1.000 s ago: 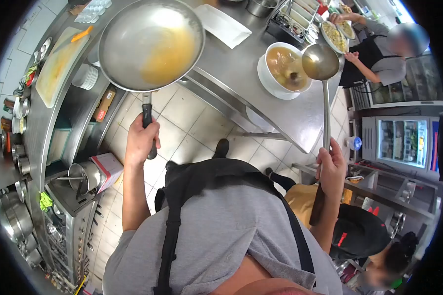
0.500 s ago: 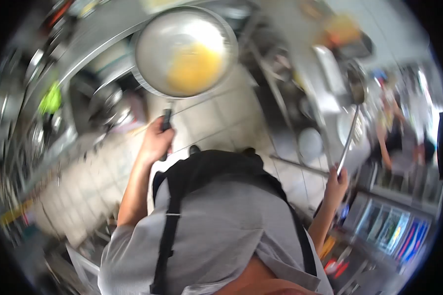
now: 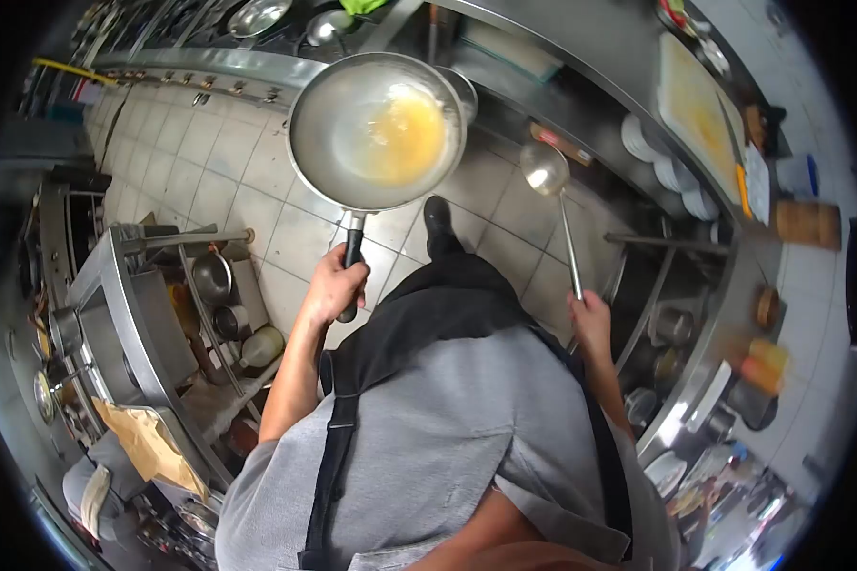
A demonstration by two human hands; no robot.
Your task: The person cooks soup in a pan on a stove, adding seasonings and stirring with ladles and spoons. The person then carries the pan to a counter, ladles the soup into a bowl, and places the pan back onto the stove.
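Note:
My left hand (image 3: 337,285) is wrapped around the black handle of a metal frying pan (image 3: 328,143), held out over the floor. Yellow liquid (image 3: 411,138) lies in the right part of the pan; I cannot tell what it is. On the other side, my right hand (image 3: 590,322) grips the end of a long metal ladle (image 3: 545,171). The ladle's bowl points away from me, to the right of the pan and apart from it. Whether the bowl holds anything is unclear.
A stove edge with knobs (image 3: 229,86) runs along the far left. At the right, a counter carries a cutting board (image 3: 690,114) and a knife (image 3: 743,190), with stacked bowls (image 3: 671,171) beneath. A metal rack (image 3: 133,305) of pots stands at left. Floor tiles (image 3: 276,181) lie below.
The surroundings have swung round as my body turned. The pan stays in my left hand; the ladle has come nearer the pan, and its bowl now hangs over the floor instead of the counter.

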